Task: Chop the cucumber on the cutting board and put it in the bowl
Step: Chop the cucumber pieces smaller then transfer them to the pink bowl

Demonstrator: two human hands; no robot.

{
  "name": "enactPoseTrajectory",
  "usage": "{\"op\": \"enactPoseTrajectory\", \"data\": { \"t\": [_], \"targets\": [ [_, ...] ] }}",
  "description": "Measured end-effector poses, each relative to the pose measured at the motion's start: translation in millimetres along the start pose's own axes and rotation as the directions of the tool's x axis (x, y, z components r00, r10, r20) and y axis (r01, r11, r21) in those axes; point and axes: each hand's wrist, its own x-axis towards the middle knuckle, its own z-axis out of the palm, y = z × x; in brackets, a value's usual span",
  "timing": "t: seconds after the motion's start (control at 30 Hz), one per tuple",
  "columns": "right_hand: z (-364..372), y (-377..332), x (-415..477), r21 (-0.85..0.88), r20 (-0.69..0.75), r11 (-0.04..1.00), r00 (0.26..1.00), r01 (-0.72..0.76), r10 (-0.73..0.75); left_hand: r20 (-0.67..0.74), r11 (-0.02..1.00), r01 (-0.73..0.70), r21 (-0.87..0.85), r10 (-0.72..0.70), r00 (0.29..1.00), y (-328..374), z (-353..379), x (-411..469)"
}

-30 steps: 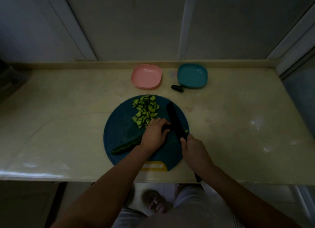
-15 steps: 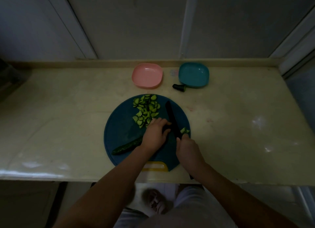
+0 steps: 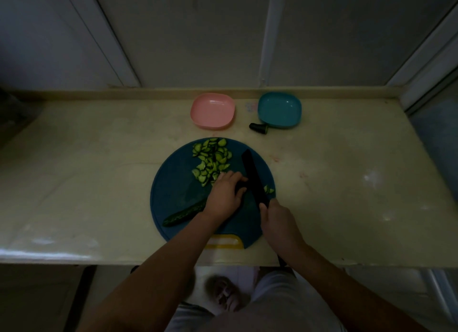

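A round blue cutting board (image 3: 173, 190) lies at the counter's front. On it, a dark green cucumber (image 3: 184, 212) points to the lower left, its right end hidden under my left hand (image 3: 224, 194), which holds it down with curled fingers. My right hand (image 3: 278, 222) grips the handle of a black knife (image 3: 254, 176), whose blade lies just right of my left fingertips. A pile of cucumber slices (image 3: 210, 160) sits on the board's far part, and a few slices (image 3: 269, 189) lie right of the blade. A pink bowl (image 3: 212, 111) and a teal bowl (image 3: 279, 109) stand behind the board.
A cut cucumber end (image 3: 259, 127) lies on the counter in front of the teal bowl. The pale counter (image 3: 99, 170) ends in a front edge near my body and a low back ledge against the wall. My foot shows on the floor below.
The knife moved slightly forward and back in a slicing stroke beside my left fingers. A few fresh slices appeared right of the blade. My left hand stayed on the cucumber.
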Motion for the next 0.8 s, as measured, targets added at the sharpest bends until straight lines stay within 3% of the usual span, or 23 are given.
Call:
{"op": "enactPoseTrajectory", "data": {
  "t": [0.5,0.8],
  "targets": [
    [-0.3,-8.7,0.0,0.029,-0.001,0.999,0.999,-0.032,0.032,-0.001,1.0,0.007,-0.012,-0.007,1.0,-1.4,0.5,0.4],
    [9.9,-10.0,10.9,0.054,-0.012,0.998,1.0,0.021,-0.021,-0.014,1.0,0.006,-0.011,-0.006,1.0,-3.8,2.7,0.8]
  ]
}}
